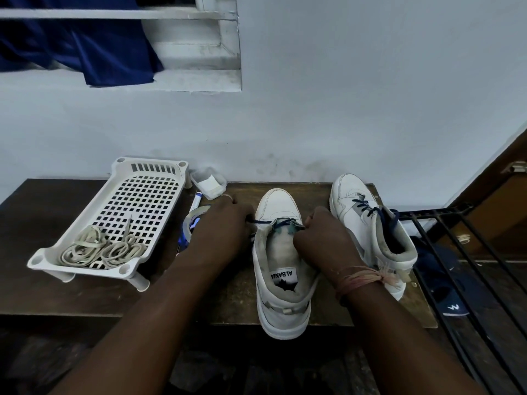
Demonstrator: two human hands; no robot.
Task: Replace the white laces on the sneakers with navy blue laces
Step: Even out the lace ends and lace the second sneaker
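Both forearms reach in from the bottom, left hand (225, 223) and right hand (319, 238) each with fingers curled, pinching an end of the navy lace (281, 222) at the near sneaker (281, 269), which sits mid-bench pointing at the wall. Second sneaker (368, 223), already navy-laced, stands just right of it. Dark scuffed wooden bench (71, 280) also carries a white plastic tray (119, 220) holding the old white laces (99, 250). Pale bluish wall (342, 109) behind, blue cloth (85, 47) on the window ledge.
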